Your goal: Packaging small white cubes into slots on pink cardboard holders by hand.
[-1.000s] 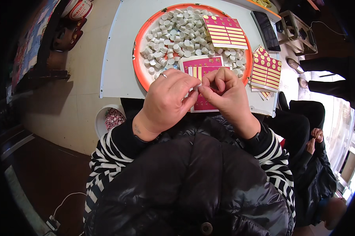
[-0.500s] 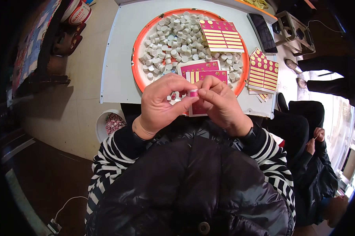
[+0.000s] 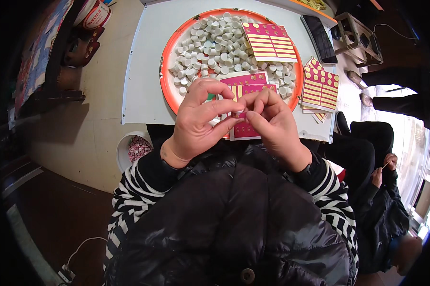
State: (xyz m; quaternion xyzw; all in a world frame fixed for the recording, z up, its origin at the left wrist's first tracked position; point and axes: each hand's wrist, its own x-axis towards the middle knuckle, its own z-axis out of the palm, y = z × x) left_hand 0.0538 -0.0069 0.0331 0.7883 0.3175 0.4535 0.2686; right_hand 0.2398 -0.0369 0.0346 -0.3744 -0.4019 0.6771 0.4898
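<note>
We pinch cap (image 3: pixel 238 113) in left hand (image 3: pixel 199 119); right hand (image 3: pixel 275 123) against it, can't tell if pinching; sheets (image 3: pixel 247 132) below grip, tray (image 3: pixel 165 66) beyond

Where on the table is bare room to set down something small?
The table is bare between its left edge and the round tray; a narrow strip also separates tray and phone. Crowded: the tray, holding white caps and sheets, and the right edge, with a sheet pile.
</note>
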